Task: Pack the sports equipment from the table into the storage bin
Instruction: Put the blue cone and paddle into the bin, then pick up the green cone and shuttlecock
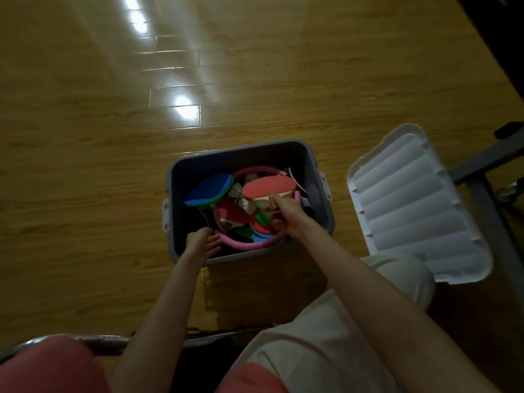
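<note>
Two hands in the bin (323, 194): right hand (286, 215) grips a red paddle (268, 188) by its handle; left hand (202, 241), fingers loosely spread, touches the pink ring (241, 245).

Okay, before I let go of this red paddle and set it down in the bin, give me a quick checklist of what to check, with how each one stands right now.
1. Grey plastic storage bin open: ok, its white ribbed lid lies off on the floor to the right.
2. Right hand grips the red table tennis paddle by its wooden handle: ok.
3. Paddle over the bin, not the rim: ok.
4. Left hand out of the drop path: ok, it is at the near left corner by the pink foam ring.
5. Flat spot underneath: cannot tell; the blue paddle, shuttlecocks and other items crowd the pile.
6. Lid will close over the pile: cannot tell.
</note>
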